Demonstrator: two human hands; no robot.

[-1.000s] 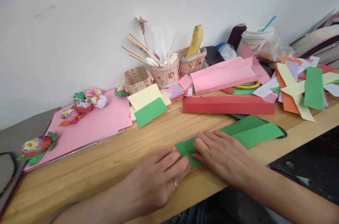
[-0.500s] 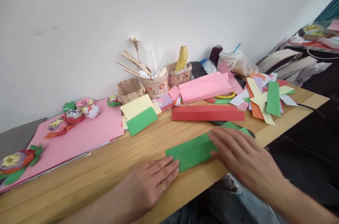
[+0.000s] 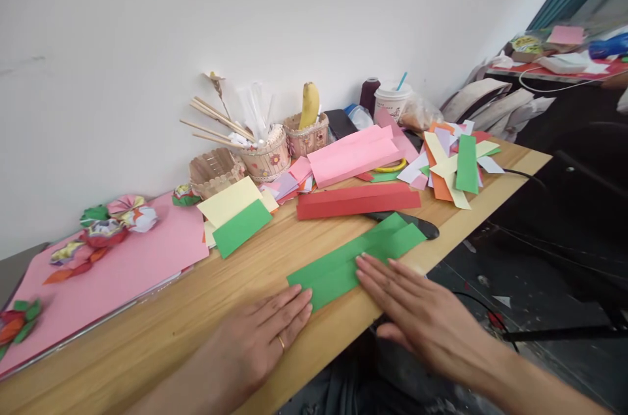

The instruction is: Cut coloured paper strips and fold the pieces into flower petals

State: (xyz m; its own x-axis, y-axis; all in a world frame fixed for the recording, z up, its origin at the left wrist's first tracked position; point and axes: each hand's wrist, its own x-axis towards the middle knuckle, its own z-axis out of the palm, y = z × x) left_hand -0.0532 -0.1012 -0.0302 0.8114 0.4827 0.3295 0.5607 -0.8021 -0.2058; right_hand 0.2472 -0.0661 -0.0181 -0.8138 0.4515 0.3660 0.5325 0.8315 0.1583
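Observation:
A long green paper strip [image 3: 333, 271], creased lengthwise, lies slantwise on the wooden table. My left hand [image 3: 267, 330] rests flat on its left end, fingers stretched out, a ring on one finger. On the strip's near edge, around its middle, lie the fingertips of my right hand [image 3: 412, 310], with the fingers extended and the thumb apart. Just behind the strip is a folded red paper strip [image 3: 358, 200]. A black-handled tool [image 3: 426, 226] pokes out from under the green strip's right end.
Cut paper pieces [image 3: 454, 163] are heaped at the right, and pink paper [image 3: 350, 156] lies behind the red strip. Small baskets [image 3: 265, 156] stand along the wall, one holding a banana [image 3: 309, 105]. Paper flowers [image 3: 105, 232] sit on a pink sheet [image 3: 171, 238] at the left.
My right hand has slid from the green strip's right part toward its middle, uncovering the right end. My left hand stays on the left end. The whole view has shifted toward the right.

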